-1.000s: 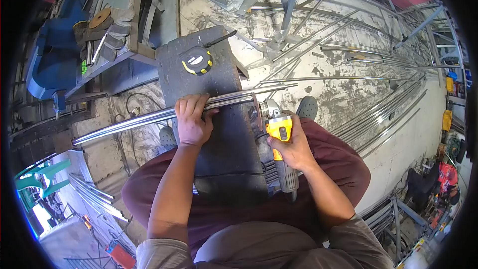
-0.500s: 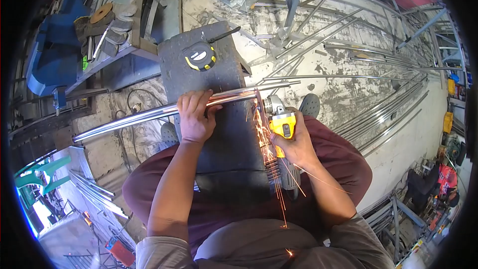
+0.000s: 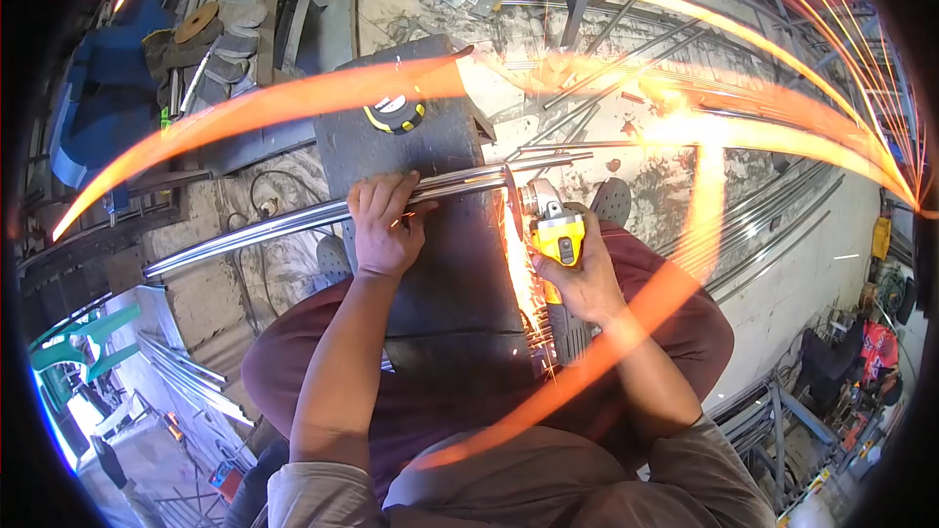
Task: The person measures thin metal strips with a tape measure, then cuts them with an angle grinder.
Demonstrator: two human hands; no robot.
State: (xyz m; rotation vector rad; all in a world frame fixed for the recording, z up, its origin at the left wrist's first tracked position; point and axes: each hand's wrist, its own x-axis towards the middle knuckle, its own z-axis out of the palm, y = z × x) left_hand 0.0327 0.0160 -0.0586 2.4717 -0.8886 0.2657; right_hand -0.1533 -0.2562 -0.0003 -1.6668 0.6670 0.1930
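Note:
My left hand (image 3: 387, 225) is closed around a bundle of shiny metal tubes (image 3: 284, 227) lying across a dark block (image 3: 445, 284). In my right hand (image 3: 585, 279) is a yellow and black angle grinder (image 3: 559, 238), held to the right of the block. Its disc (image 3: 511, 198) meets the tubes near their right ends, and orange sparks stream down from it toward me. Bright orange streaks cross much of the view and hide parts of it. A tape measure (image 3: 396, 117) rests on the far part of the block, partly covered by a streak.
Long metal rods (image 3: 773, 205) lie on the floor at the right. At the upper left, a metal stand holds gloves (image 3: 235, 51) and a brown disc (image 3: 198, 22). A green plastic chair (image 3: 93, 342) is at the lower left, with a dark shape beside it.
Large orange streaks now sweep over the view. The grinder's body has shifted slightly, and the sparks below the disc are denser. Dark shapes have appeared at the lower left. My left hand stays in place.

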